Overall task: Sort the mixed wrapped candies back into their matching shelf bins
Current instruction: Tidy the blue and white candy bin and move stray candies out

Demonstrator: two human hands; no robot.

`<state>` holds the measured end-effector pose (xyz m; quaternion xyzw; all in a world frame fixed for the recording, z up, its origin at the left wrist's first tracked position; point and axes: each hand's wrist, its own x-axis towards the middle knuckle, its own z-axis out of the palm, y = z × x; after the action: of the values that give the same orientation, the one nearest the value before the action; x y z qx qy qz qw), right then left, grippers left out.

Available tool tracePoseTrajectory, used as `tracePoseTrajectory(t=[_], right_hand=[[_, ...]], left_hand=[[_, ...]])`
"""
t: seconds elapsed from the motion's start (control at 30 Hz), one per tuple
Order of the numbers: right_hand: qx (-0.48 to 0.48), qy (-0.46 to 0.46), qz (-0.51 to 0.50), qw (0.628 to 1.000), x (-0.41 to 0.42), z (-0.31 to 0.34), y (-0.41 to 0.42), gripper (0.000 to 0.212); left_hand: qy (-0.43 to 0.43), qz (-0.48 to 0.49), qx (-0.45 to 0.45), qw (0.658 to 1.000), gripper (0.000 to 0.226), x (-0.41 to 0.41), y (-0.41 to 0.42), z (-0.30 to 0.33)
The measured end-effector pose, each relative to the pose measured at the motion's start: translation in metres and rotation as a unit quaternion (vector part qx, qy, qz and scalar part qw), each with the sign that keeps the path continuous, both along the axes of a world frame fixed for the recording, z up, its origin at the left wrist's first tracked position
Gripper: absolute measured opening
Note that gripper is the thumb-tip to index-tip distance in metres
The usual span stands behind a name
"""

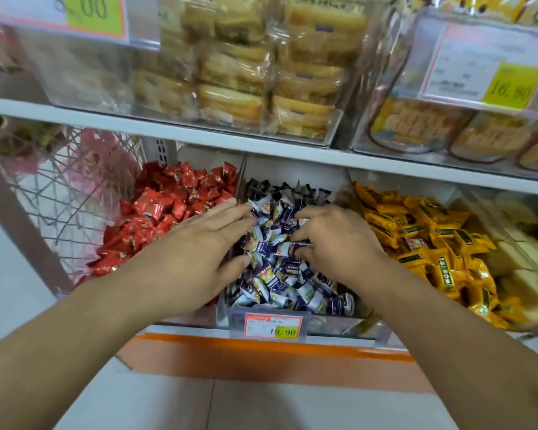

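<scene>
Three clear bins stand side by side on the lower shelf. The left one holds red wrapped candies (pixel 168 209), the middle one purple-and-white candies (pixel 280 274), the right one yellow packets (pixel 432 237). My left hand (pixel 199 249) lies flat at the left edge of the middle bin (pixel 292 324), fingers straight and touching the purple candies. My right hand (pixel 333 240) rests in the same bin with its fingers curled down into the pile; what they hold, if anything, is hidden.
A price tag (pixel 274 326) reading 19.90 hangs on the middle bin's front. The upper shelf (pixel 199 131) carries clear boxes of wrapped cakes (pixel 246 72) and biscuits. A wire rack (pixel 75 193) stands at the left. An orange base strip (pixel 261 349) runs under the bins.
</scene>
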<state>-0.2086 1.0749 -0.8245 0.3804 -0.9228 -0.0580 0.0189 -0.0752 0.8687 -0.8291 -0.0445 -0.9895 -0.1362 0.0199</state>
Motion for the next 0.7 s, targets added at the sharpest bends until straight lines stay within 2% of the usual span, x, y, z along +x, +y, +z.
tracePoseTrajectory(t=[0.13, 0.23, 0.37, 0.47, 0.53, 0.57, 0.63, 0.7], right_hand=[[0.016, 0.085, -0.069, 0.994, -0.005, 0.003, -0.001, 0.018], [-0.023, 0.062, -0.097, 0.993, -0.008, 0.01, 0.004, 0.021], [-0.078, 0.073, -0.029, 0.994, -0.006, 0.009, 0.011, 0.035], [-0.149, -0.02, 0.045, 0.988, 0.003, 0.008, 0.008, 0.038], [-0.115, -0.086, 0.07, 0.987, 0.011, 0.004, 0.005, 0.043], [-0.086, -0.088, 0.067, 0.99, 0.014, 0.001, 0.004, 0.045], [-0.043, -0.037, 0.04, 0.998, 0.012, -0.002, 0.005, 0.043], [-0.001, 0.038, 0.006, 0.999, 0.008, 0.003, 0.007, 0.029]], left_hand=[[0.005, -0.003, -0.001, 1.0, 0.067, 0.0, -0.001, 0.0], [-0.001, -0.002, 0.003, 1.0, 0.065, 0.001, -0.002, -0.001], [-0.003, -0.006, 0.006, 1.0, 0.066, 0.0, 0.0, 0.0], [0.001, -0.007, 0.007, 1.0, 0.067, -0.001, 0.001, 0.0], [0.003, -0.006, 0.005, 1.0, 0.067, -0.001, 0.002, 0.0], [0.006, -0.008, 0.004, 1.0, 0.067, -0.001, 0.002, 0.0], [0.014, -0.011, 0.002, 1.0, 0.066, 0.0, 0.003, 0.001], [0.018, -0.012, 0.004, 1.0, 0.065, 0.0, 0.003, 0.0]])
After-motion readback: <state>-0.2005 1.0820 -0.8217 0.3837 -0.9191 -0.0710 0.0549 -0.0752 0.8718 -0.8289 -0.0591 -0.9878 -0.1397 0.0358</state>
